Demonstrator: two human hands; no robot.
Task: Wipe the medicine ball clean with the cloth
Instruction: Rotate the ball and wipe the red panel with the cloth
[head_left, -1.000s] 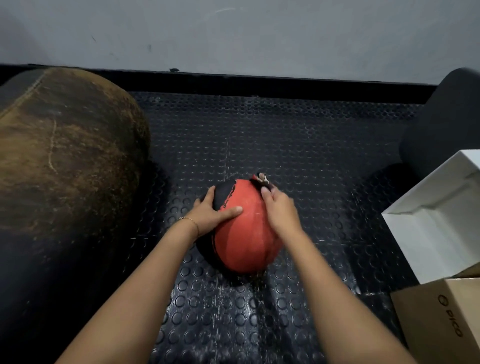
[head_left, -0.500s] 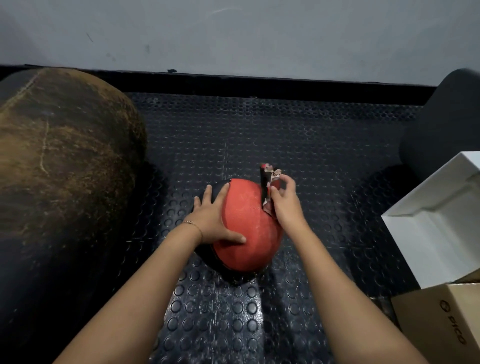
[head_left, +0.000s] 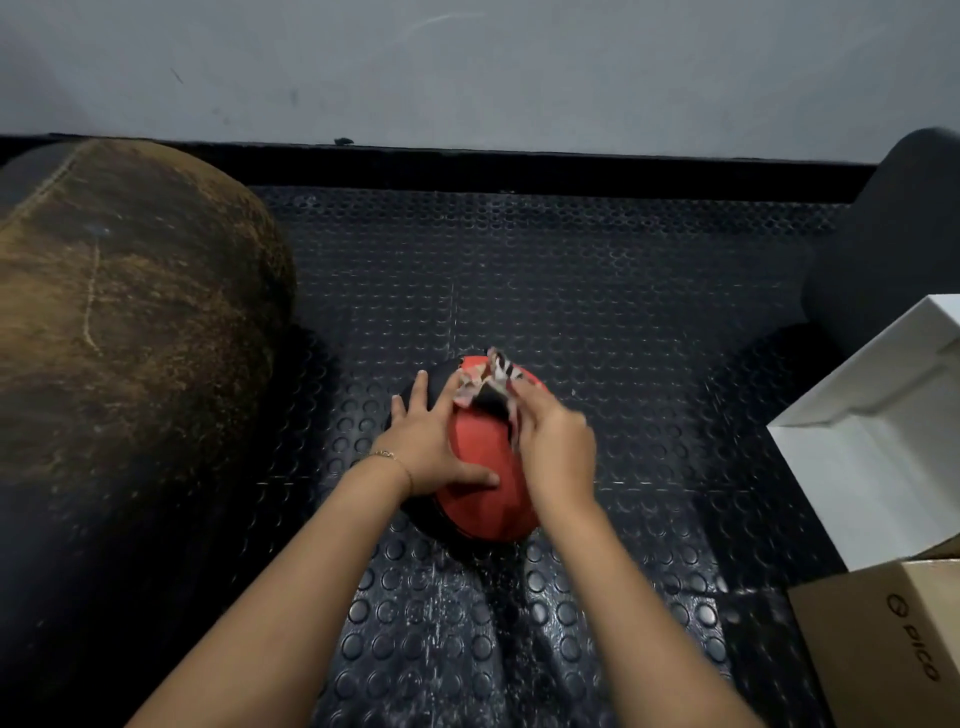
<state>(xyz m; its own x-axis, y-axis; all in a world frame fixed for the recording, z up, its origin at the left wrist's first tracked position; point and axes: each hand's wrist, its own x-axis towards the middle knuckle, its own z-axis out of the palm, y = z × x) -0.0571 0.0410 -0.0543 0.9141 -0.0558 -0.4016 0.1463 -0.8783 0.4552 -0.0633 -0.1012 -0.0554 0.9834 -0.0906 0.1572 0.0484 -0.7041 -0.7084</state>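
Note:
A red and black medicine ball (head_left: 480, 493) sits on the studded black rubber floor in the middle of the view. My left hand (head_left: 431, 447) lies flat on its left side, fingers spread, thumb across the red panel. My right hand (head_left: 558, 452) grips a small patterned cloth (head_left: 491, 384) of red, white and black, and presses it onto the top of the ball. Part of the cloth is hidden under my right fingers.
A large worn brown and black bag (head_left: 119, 364) lies at the left. A dark rounded object (head_left: 893, 249) stands at the back right. A white open box (head_left: 883, 431) and a cardboard box (head_left: 893, 639) sit at the right. A grey wall (head_left: 467, 67) runs behind.
My right hand has carried the cloth from the ball's right side up onto its top, and the cloth has spread out. My left hand has stayed on the ball's left side.

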